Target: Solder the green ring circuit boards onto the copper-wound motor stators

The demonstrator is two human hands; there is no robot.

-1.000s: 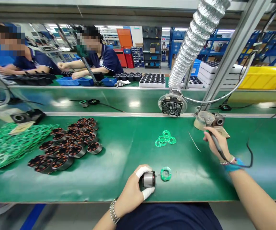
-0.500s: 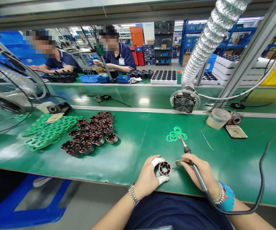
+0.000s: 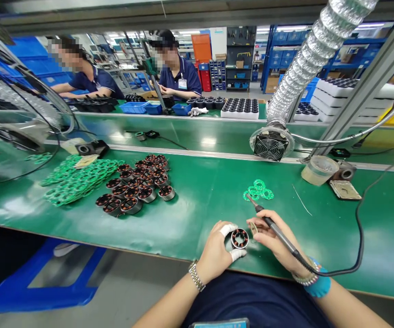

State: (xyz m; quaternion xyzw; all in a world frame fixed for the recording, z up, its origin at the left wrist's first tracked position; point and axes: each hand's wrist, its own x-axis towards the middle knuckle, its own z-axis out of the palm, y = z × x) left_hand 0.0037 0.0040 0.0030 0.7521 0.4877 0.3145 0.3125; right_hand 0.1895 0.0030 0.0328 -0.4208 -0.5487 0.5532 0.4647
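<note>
My left hand (image 3: 220, 248), with white covers on thumb and forefinger, grips a motor stator (image 3: 240, 238) by its sides on the green bench. Its copper windings and open centre face up. In my right hand (image 3: 277, 241) a soldering iron (image 3: 281, 236) lies across the fingers, its tip pointing up and left. The same hand pinches a thin ring-shaped board (image 3: 253, 228) on edge, just right of the stator and apart from it. Several green ring-shaped circuit boards (image 3: 259, 185) lie loose beyond the iron's tip.
Several wound stators (image 3: 145, 180) stand grouped at left, beside a pile of green boards (image 3: 77, 182). A fan (image 3: 268, 145) on a foil duct faces me. At right are a plastic tub (image 3: 318, 171), an iron stand (image 3: 345, 172) and a solder wire (image 3: 301, 200). Two people sit across the bench.
The ring-shaped board in my right hand has turned from nearly flat to on edge. The iron's tip has swung left and down slightly. My left hand still holds the stator.
</note>
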